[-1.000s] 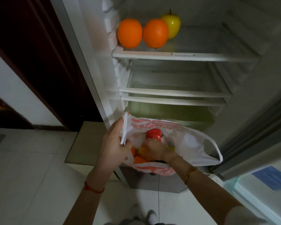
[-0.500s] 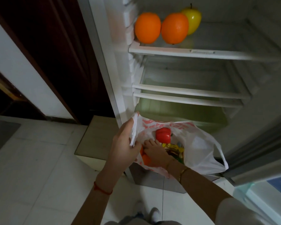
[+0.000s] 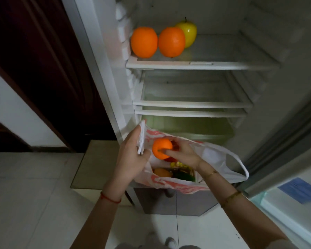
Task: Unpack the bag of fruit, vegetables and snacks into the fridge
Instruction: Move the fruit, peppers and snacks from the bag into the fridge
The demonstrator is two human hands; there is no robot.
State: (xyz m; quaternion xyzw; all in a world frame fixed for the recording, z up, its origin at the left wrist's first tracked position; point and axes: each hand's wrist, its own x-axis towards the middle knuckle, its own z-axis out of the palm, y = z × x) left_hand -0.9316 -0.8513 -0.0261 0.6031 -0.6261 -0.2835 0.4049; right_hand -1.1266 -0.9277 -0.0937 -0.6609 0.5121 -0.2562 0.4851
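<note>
My right hand point(image 3: 182, 154) curls around the firm, smooth orange point(image 3: 162, 148) at centre frame, gripping its round sides, while my left hand point(image 3: 131, 155) pinches the limp bag point(image 3: 214, 155).

Both forearms are bare. The left wrist wears a thin red string bracelet point(image 3: 110, 198). The right wrist wears a slim gold bangle point(image 3: 211, 174), with a second, broader gold band point(image 3: 231, 197) further up the forearm. A pale sleeve point(image 3: 282, 244) covers the right upper arm. Light shoes point(image 3: 171, 242) show at the bottom edge.

bag point(image 3: 214, 155) contents: mostly hidden | fridge door point(image 3: 294, 203): cropped right
</note>
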